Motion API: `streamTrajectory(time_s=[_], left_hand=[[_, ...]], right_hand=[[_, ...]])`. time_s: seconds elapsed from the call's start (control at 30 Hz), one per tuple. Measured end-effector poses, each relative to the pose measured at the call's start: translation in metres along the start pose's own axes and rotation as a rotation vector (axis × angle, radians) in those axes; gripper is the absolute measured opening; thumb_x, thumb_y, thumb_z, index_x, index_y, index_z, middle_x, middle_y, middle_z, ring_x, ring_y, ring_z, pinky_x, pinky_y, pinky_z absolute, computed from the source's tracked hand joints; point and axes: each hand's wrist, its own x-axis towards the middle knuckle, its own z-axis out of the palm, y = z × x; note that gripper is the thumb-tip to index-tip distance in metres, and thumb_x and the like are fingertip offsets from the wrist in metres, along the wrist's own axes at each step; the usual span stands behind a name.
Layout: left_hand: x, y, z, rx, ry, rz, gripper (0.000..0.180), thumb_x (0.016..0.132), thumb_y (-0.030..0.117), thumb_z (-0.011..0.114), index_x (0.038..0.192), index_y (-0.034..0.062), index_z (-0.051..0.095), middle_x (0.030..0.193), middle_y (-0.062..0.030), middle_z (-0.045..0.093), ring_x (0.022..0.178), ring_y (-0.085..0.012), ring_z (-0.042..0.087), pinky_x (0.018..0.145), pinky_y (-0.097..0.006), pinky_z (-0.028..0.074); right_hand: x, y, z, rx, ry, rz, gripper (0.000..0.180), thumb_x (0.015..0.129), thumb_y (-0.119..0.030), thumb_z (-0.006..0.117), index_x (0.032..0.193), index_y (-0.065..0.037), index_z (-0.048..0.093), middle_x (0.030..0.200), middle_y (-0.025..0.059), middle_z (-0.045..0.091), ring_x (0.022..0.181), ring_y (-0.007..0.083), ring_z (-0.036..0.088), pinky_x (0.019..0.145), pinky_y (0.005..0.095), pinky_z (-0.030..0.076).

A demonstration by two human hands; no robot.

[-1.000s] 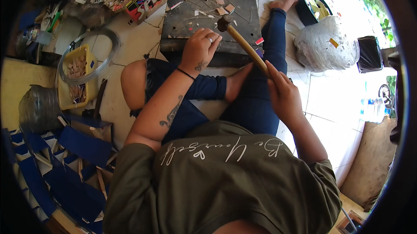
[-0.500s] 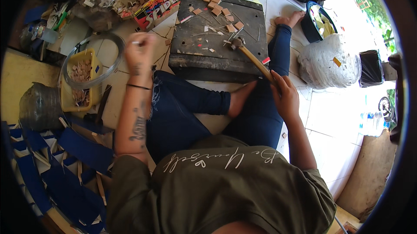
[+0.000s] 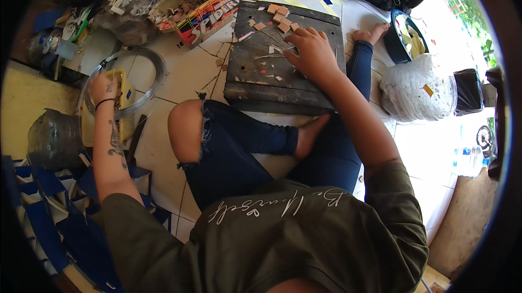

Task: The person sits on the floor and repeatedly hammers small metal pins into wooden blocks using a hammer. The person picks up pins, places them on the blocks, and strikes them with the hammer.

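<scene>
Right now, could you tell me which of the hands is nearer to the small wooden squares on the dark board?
Right. The right hand rests on the dark board, just below the wooden squares. The left hand is far off to the left, at the yellow box inside the wire coil.

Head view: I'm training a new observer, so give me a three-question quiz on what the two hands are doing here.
1. True or false: the right hand rests on the dark wooden board.
2. The left hand reaches into: A) the printed cardboard box B) the yellow box inside the wire coil C) the white plastic bag.
3. What small things lie at the board's far edge, near the right hand's fingers?

Key: 1 true. 2 B. 3 small light wooden squares.
</scene>
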Motion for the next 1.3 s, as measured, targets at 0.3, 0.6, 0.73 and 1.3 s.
streamTrajectory(time_s=[0.3,0.6,0.73,1.3], left_hand=[[-0.018,0.234,-0.09,-0.863,0.344,0.754,0.034,0.079,0.026,0.071,0.108,0.0098,0.069,0.106,-0.0083,0.066,0.101,-0.0294,0.059,0.088,-0.041,0.047],[-0.049,0.352,-0.114,-0.882,0.011,0.778,0.028,0.079,0.038,0.07,0.084,0.0102,0.073,0.091,-0.009,0.069,0.093,-0.0286,0.063,0.082,-0.043,0.049],[-0.066,0.384,-0.119,-0.718,0.065,0.652,0.028,0.08,0.039,0.071,0.086,0.0122,0.073,0.093,-0.0086,0.069,0.099,-0.0288,0.061,0.082,-0.045,0.045],[-0.156,0.286,-0.123,-1.403,-0.234,0.569,0.009,0.086,0.009,0.066,0.093,0.0039,0.067,0.082,-0.0044,0.069,0.073,-0.0122,0.063,0.07,-0.026,0.05]], right_hand=[[0.08,-0.036,0.028,-0.516,-0.31,-0.068,0.012,0.079,-0.021,0.066,0.082,-0.011,0.072,0.085,0.0063,0.071,0.092,0.0228,0.065,0.082,0.0373,0.041],[0.005,0.038,0.007,0.565,0.177,0.444,0.022,0.07,-0.022,0.072,0.076,-0.001,0.07,0.071,0.0075,0.07,0.068,0.0164,0.067,0.064,0.0292,0.051],[-0.022,0.055,0.012,1.145,0.222,0.67,0.012,0.077,-0.012,0.068,0.077,-0.001,0.065,0.071,0.0063,0.068,0.065,0.0099,0.062,0.059,0.024,0.046],[-0.065,0.011,-0.018,1.212,0.032,0.5,0.012,0.091,-0.008,0.058,0.096,0.001,0.065,0.084,0.0045,0.066,0.074,0.0094,0.06,0.069,0.0229,0.048]])
